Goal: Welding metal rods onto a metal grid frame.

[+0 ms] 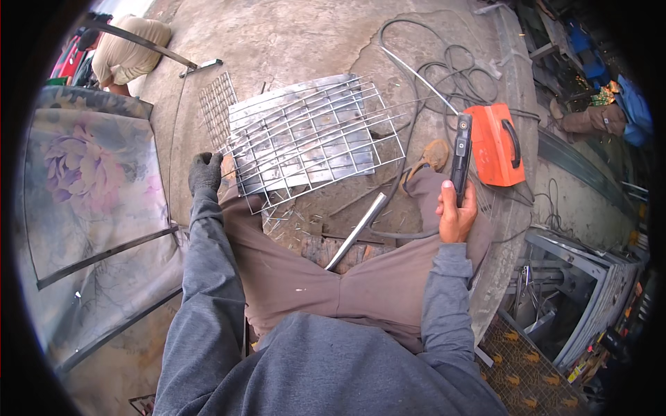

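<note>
A big flowered panel (90, 180) with dark bars across it lies on the left. The ground is bare grey concrete.

In the middle, a bit far from the person, a wire grid (312, 132) lies on a shiny metal sheet (277, 111). A finer mesh (216, 104) sticks out at the far left of it. On the right sits an orange box (496, 142) with a black handle. Dark cables (444, 76) curl on the ground beyond it. Another person (128, 52) crouches far off on the left.

A silver tube (357, 230) lies slanted near the person's knees.

The left hand (205, 173) wears a dark glove. It rests curled at the near left corner of the wire grid. I cannot tell if it grips a wire or just presses down.

The right hand (456, 215) is bare. It is closed around a long, flat black tool (461, 156) and holds it upright, just near the orange box.

I think this is a getting-ready step: one hand steadies the grid and the other has the tool up, away from the work. A next move would need the grid kept flat and still, and the tool brought over to it with care.
</note>
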`<state>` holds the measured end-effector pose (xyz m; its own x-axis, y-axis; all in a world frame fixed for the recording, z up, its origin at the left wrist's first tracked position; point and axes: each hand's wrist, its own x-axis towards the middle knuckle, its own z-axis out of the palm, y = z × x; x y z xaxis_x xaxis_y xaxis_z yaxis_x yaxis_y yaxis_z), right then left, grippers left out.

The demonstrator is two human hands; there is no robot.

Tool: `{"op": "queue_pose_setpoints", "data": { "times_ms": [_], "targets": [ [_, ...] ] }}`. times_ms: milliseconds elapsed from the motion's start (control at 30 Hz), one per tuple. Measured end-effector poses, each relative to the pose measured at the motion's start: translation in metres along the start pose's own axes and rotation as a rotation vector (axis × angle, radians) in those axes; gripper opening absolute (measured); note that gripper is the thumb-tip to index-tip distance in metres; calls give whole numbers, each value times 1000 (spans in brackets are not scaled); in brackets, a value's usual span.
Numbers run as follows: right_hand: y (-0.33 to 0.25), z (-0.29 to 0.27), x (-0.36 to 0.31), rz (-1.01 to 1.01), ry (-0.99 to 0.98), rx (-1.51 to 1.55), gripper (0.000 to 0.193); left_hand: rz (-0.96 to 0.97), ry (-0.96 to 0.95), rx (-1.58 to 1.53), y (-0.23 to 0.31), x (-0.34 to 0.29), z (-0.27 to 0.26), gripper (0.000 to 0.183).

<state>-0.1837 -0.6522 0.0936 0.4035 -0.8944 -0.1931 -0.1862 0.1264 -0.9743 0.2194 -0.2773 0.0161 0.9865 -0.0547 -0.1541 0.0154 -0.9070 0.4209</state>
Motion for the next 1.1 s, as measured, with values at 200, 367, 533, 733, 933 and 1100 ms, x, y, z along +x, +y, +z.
{"op": "queue_pose_setpoints", "data": {
  "times_ms": [200, 367, 533, 733, 933, 1100],
  "targets": [
    [-2, -2, 1, 4, -22, 22, 29, 560, 2, -5, 139, -102, 17, 32],
    [-2, -3, -2, 16, -20, 10, 30, 721, -64, 139, 207, -123, 71, 56],
    [-6, -5, -3, -2, -25, -8, 28, 702, -26, 124, 224, -126, 101, 70],
    [-12, -8, -3, 11, -22, -17, 24, 694, -19, 142, 228, -123, 112, 72],
    [-13, -15, 0, 54, -38, 31, 26, 706, -29, 176, 229, -124, 116, 70],
    [-11, -17, 1, 43, -47, 12, 28, 708, -7, 194, 228, -124, 119, 69]
  ]
}}
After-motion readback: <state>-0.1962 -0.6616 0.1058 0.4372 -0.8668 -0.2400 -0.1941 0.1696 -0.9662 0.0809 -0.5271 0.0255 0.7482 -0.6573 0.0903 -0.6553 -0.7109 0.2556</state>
